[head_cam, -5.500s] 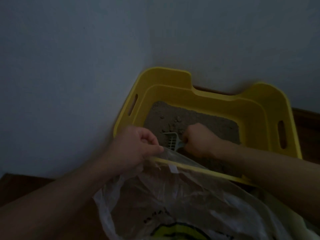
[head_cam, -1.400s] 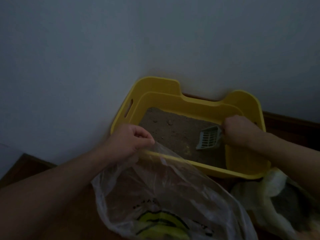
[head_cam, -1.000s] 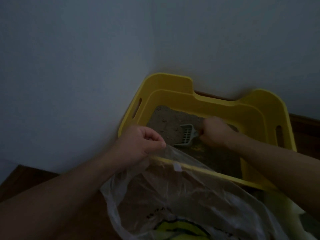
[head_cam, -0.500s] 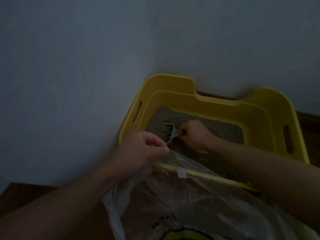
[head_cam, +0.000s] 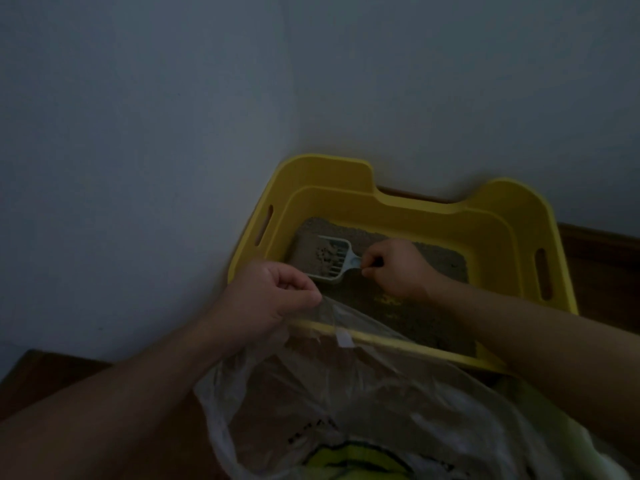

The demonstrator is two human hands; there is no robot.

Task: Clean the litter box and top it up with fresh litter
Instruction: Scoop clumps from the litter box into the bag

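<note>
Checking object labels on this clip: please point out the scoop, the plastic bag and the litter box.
scoop [head_cam: 329, 259]: head view, on its slotted blade, which carries clumps.
plastic bag [head_cam: 363, 386]: head view, on its clear upper film.
litter box [head_cam: 433, 221]: head view, on its yellow far wall.

Litter box [head_cam: 485, 216] on floor [head_cam: 52, 375], in wall [head_cam: 138, 168] corner. Litter [head_cam: 443, 261] inside box. Scoop [head_cam: 334, 271] above litter at box's left, right hand [head_cam: 394, 268] holding handle. Plastic bag [head_cam: 363, 393] before box, overlapping near rim. Left hand [head_cam: 273, 299] pinches bag's edge.
</note>
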